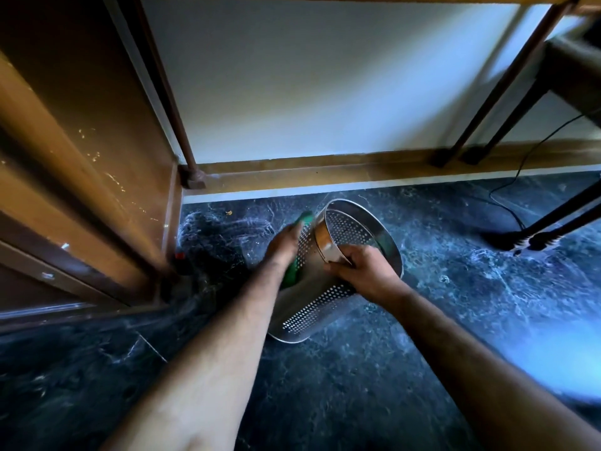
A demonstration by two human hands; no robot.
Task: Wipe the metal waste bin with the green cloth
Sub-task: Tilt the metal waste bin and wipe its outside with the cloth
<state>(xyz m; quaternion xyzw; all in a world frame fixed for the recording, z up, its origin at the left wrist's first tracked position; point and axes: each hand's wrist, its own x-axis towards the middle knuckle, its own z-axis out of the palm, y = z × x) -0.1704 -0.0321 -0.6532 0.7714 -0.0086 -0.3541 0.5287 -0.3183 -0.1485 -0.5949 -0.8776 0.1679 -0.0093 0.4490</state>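
Note:
A perforated metal waste bin (312, 307) is tilted on the dark floor, its open mouth facing up and away from me. My right hand (361, 271) grips the near side of its rim. My left hand (283, 245) presses a green cloth (291, 275) against the bin's left outer wall. The cloth shows above the fingers and below the wrist; the rest is hidden under the hand.
A brown wooden cabinet (81, 190) stands close on the left. Table legs (487, 102) rise at the back right, more dark legs (553, 226) rest on the floor at right, with a black cable (507, 203). A white wall with a skirting board (325, 174) lies behind the bin.

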